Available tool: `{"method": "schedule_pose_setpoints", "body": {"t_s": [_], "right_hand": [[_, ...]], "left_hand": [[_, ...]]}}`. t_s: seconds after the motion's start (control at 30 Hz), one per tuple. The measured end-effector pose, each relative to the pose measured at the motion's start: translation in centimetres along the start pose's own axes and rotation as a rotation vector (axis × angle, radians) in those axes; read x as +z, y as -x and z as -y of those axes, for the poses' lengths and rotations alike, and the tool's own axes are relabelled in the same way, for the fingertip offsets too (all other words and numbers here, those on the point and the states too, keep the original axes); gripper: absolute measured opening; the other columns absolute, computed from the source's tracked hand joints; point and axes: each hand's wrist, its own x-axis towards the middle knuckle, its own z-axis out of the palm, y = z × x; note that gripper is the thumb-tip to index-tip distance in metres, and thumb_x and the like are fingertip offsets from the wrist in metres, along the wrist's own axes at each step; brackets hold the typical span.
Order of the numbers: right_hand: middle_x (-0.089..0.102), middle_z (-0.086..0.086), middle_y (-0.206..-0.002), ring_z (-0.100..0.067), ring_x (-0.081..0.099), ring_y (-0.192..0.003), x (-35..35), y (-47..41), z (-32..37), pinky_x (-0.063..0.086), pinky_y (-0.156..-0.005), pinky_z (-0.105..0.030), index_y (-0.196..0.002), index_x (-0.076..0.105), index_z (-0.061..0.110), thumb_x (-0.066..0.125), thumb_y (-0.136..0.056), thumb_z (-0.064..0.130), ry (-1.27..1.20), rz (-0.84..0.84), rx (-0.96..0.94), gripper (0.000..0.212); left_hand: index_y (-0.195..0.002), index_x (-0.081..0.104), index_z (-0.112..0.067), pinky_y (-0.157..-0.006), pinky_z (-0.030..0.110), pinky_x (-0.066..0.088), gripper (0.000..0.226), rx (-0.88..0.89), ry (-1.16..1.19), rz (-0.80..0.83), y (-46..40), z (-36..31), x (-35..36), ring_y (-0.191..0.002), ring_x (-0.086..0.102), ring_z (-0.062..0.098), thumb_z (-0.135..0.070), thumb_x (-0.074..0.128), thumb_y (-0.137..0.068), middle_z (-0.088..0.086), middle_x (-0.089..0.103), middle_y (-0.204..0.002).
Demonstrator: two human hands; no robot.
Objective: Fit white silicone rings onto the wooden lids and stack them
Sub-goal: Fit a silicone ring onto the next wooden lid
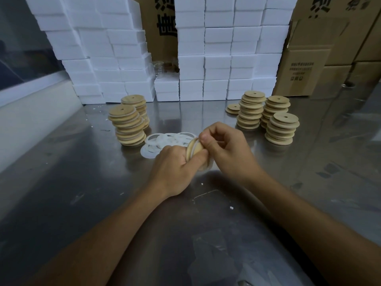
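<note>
A steel table (82, 193) fills the near and middle ground, its top scuffed and dotted with small white crumbs. Along its far edge rises a wall of white foam boxes (218, 58), stacked many rows high, with a gap in the middle where a brown carton (162, 27) printed with black characters shows through; more cardboard cartons (321, 58) stand at the far right. On the left side of the table stand two tall, slightly leaning stacks of wooden lids (128, 126), with white rims showing between the discs. On the right side stand three more stacks of lids (266, 116), plain wood at the edges, with a very low pile just to their left. Between the two groups, in the middle of the table, lies a loose heap of white rings (165, 141), overlapping each other flat on the steel. Just near of that heap, both hands meet above the table. The left hand (175, 168) grips a single lid (194, 152) held on edge, fingers curled round it and thumb laid across its rim. The right hand (224, 145) pinches at the upper rim of the same lid, its thumb and bent fingers pressing a white ring (208, 167) that runs round the lid's edge.
</note>
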Motion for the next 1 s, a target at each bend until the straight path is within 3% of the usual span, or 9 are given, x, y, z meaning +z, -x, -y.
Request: {"method": "schedule_pose_setpoints", "body": {"t_s": [0.07, 0.13, 0.2, 0.43, 0.63, 0.7, 0.77, 0.9, 1.0], "right_hand": [[0.066, 0.0, -0.069, -0.007, 0.061, -0.064, 0.1, -0.1, -0.1, 0.053, -0.064, -0.026, -0.086, 0.065, 0.002, 0.06, -0.095, 0.01, -0.151, -0.029, 0.125, 0.013], [0.062, -0.006, -0.066, -0.017, 0.059, -0.065, 0.0, -0.3, -0.1, 0.053, -0.064, -0.033, -0.085, 0.064, -0.001, 0.059, -0.095, 0.009, -0.281, -0.033, 0.236, 0.015], [0.06, -0.011, -0.066, -0.021, 0.058, -0.065, -0.2, -0.3, -0.1, 0.055, -0.061, -0.031, -0.082, 0.063, 0.0, 0.058, -0.095, 0.008, -0.384, -0.013, 0.317, 0.016], [0.069, -0.013, -0.075, -0.02, 0.068, -0.07, -0.5, -0.3, 0.2, 0.06, -0.067, -0.031, -0.079, 0.063, 0.001, 0.058, -0.095, 0.018, -0.532, 0.051, 0.425, 0.025], [0.073, -0.019, -0.098, -0.023, 0.072, -0.086, -0.5, -0.3, -0.4, 0.06, -0.071, -0.032, -0.106, 0.066, -0.011, 0.056, -0.098, 0.022, -0.706, 0.121, 0.616, 0.035], [0.075, -0.011, -0.081, -0.017, 0.072, -0.075, -0.3, -0.3, -0.7, 0.058, -0.066, -0.03, -0.092, 0.068, -0.003, 0.058, -0.097, 0.018, -0.61, 0.074, 0.531, 0.024], [0.07, 0.002, -0.065, -0.007, 0.066, -0.062, -0.1, 0.0, -0.8, 0.054, -0.06, -0.025, -0.08, 0.066, 0.008, 0.06, -0.096, 0.012, -0.306, -0.01, 0.284, 0.017], [0.069, 0.003, -0.073, -0.009, 0.065, -0.069, 0.0, 0.3, -0.4, 0.054, -0.065, -0.027, -0.083, 0.067, 0.011, 0.064, -0.091, 0.017, 0.154, 0.009, -0.143, 0.01], [0.07, 0.002, -0.078, -0.012, 0.066, -0.074, -0.3, 0.1, -0.1, 0.055, -0.07, -0.031, -0.087, 0.068, 0.008, 0.065, -0.091, 0.022, 0.268, 0.065, -0.257, 0.015]], "left_hand": [[-0.072, 0.068, -0.005, -0.067, 0.05, 0.051, 0.063, 0.018, -0.019, -0.016, 0.0, -0.2, 0.0, -0.068, 0.064, 0.029, -0.06, 0.042, -0.087, 0.011, 0.067, -0.068], [-0.075, 0.068, -0.002, -0.068, 0.05, 0.051, 0.066, 0.032, -0.031, -0.018, 0.0, -0.3, 0.0, -0.069, 0.065, 0.03, -0.061, 0.041, -0.087, 0.013, 0.068, -0.07], [-0.076, 0.069, -0.001, -0.069, 0.05, 0.051, 0.068, 0.041, -0.037, -0.019, 0.1, -0.5, -0.1, -0.07, 0.065, 0.03, -0.061, 0.04, -0.087, 0.014, 0.068, -0.071], [-0.073, 0.068, -0.001, -0.07, 0.049, 0.051, 0.067, 0.035, -0.014, -0.066, 0.1, -0.6, -0.1, -0.071, 0.065, 0.03, -0.059, 0.041, -0.088, 0.012, 0.068, -0.07], [-0.064, 0.064, 0.0, -0.064, 0.049, 0.05, 0.069, 0.018, -0.018, -0.096, 0.0, -0.7, -0.1, -0.063, 0.062, 0.03, -0.06, 0.04, -0.088, 0.012, 0.064, -0.061], [-0.067, 0.067, 0.001, -0.066, 0.049, 0.051, 0.069, -0.009, -0.002, -0.077, -0.1, -0.6, -0.1, -0.066, 0.064, 0.029, -0.061, 0.042, -0.086, 0.013, 0.067, -0.064], [-0.074, 0.071, 0.0, -0.069, 0.049, 0.053, 0.062, -0.046, 0.049, -0.019, -0.1, -0.5, -0.2, -0.071, 0.067, 0.027, -0.058, 0.049, -0.083, 0.012, 0.07, -0.071], [-0.066, 0.066, -0.01, -0.062, 0.051, 0.052, 0.044, -0.124, 0.089, 0.069, 0.0, -0.6, -0.2, -0.064, 0.065, 0.027, -0.053, 0.059, -0.071, 0.009, 0.067, -0.063], [-0.065, 0.063, -0.009, -0.063, 0.052, 0.051, 0.044, -0.136, 0.065, 0.065, 0.0, -0.6, -0.2, -0.064, 0.064, 0.026, -0.052, 0.054, -0.07, 0.01, 0.065, -0.063]]}}
